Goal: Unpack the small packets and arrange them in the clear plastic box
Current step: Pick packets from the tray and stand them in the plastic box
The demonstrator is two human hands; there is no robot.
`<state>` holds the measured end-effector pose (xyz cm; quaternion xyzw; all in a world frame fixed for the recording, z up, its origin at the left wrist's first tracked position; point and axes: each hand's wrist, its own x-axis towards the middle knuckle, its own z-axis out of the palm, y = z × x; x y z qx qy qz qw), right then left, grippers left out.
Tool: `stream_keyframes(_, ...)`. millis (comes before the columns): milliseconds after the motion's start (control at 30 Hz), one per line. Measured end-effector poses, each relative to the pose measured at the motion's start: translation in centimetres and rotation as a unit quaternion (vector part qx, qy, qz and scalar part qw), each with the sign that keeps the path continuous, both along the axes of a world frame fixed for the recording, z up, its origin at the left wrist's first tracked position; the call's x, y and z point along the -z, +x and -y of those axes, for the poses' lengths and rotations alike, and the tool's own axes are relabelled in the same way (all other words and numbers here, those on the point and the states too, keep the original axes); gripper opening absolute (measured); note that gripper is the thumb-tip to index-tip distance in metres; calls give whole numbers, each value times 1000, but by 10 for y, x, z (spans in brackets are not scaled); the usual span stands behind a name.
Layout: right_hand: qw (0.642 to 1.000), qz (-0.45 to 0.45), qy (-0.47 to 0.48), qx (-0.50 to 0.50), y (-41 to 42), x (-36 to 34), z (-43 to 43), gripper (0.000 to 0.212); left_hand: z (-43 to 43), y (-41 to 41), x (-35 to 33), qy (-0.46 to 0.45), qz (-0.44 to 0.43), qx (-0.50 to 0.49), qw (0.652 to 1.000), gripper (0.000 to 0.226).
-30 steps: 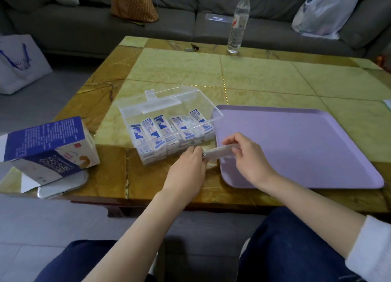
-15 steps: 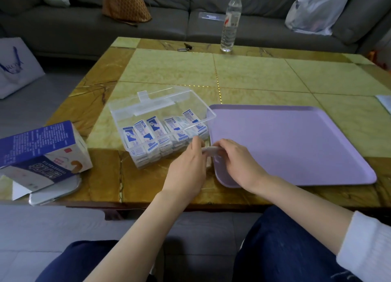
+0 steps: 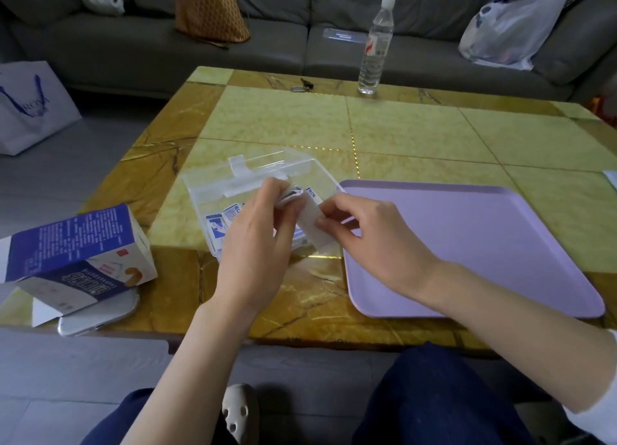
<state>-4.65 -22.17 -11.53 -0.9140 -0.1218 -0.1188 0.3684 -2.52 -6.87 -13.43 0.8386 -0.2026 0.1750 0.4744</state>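
Note:
A clear plastic box (image 3: 213,190) with its lid open stands on the table, with blue-and-white small packets (image 3: 218,224) lined up inside, partly hidden by my hands. Above the box, my left hand (image 3: 257,244) grips one end of a white strip of packets (image 3: 312,225), bunched at its fingertips. My right hand (image 3: 370,240) pinches the strip's other end. A blue-and-white carton (image 3: 73,261) lies on its side at the table's left edge.
A lilac tray (image 3: 484,244) lies right of the box. A flat silvery pouch (image 3: 96,317) pokes out under the carton. A water bottle (image 3: 375,47) and keys (image 3: 302,85) sit at the far edge. Sofa, bags behind; my knees below.
Both hands have lifted the white strip from the table's near edge up over the box. The strip is now tilted, and its left end is bunched in my left hand.

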Motion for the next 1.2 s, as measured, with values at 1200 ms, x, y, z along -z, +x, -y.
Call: stream_keyframes(1200,909,-313,-273,34,127,15,-37,30,-54,30,16,137,-191,-208,949,48)
